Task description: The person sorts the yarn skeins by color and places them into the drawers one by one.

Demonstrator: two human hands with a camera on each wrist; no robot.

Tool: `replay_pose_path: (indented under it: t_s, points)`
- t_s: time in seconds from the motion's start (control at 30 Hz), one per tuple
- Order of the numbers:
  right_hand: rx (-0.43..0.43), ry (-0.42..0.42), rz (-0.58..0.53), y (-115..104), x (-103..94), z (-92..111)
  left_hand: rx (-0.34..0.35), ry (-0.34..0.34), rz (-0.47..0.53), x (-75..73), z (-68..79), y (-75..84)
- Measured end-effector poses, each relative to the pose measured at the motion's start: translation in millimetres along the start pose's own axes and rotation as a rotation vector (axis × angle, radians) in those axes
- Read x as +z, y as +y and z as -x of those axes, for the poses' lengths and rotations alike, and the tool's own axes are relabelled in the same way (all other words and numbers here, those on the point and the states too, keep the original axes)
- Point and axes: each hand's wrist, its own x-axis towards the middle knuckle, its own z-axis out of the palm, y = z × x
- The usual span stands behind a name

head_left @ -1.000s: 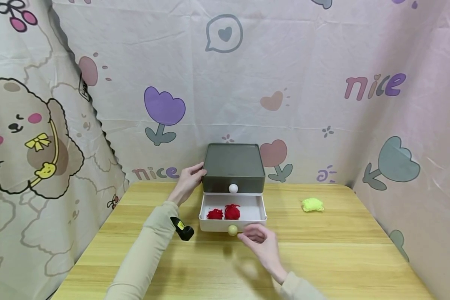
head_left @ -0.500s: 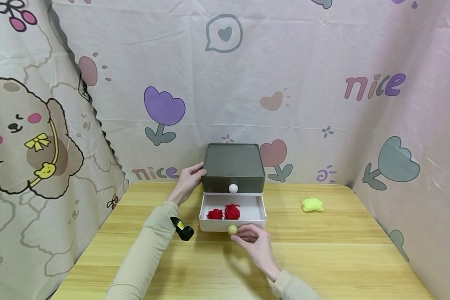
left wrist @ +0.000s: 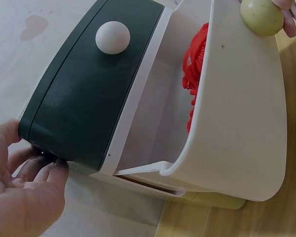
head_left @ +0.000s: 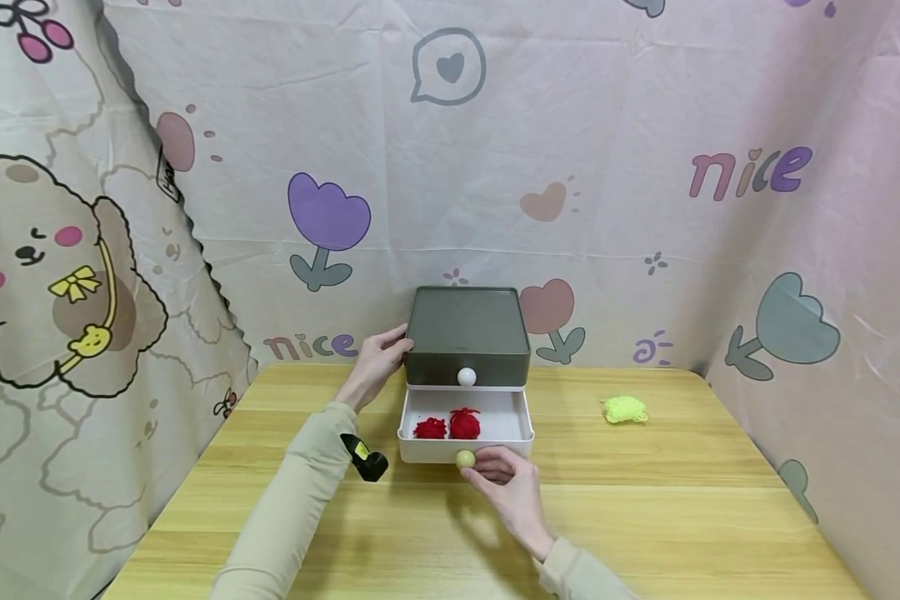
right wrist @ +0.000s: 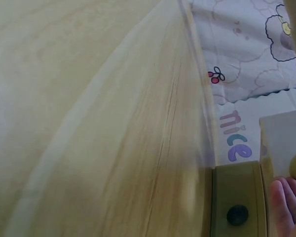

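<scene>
A small drawer unit with a dark green upper section stands at the back of the table. Its white drawer is pulled out and holds two red yarn bundles. My left hand holds the unit's left side; the left wrist view shows the thumb at the top corner and bent fingers against the side. At the white drawer's front, my right hand pinches the yellow-green knob, thumb below and fingers at its right. Only the fingertips of that hand and part of the knob show in the right wrist view.
A bright yellow yarn bundle lies on the wooden table to the right. The upper section carries a white knob. Below the white drawer, an olive section has a dark knob. Printed cloth hangs behind and beside the table.
My right hand has moved left a little, from just beside the yellow-green knob onto it. The left hand, drawer and yarn stay where they were.
</scene>
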Motion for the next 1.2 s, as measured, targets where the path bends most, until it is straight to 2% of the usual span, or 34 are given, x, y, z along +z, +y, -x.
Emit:
replay_pose_path:
  t_s: [0.33,1.2]
  points:
    - [0.034,-0.016,-0.020,-0.2,-0.5,-0.4,0.001,0.001,-0.014,-0.8,-1.8,-1.7]
    - [0.050,0.008,0.011,-0.2,1.0,-7.8,-0.001,-0.010,-0.013,-0.8,-1.4,-2.3]
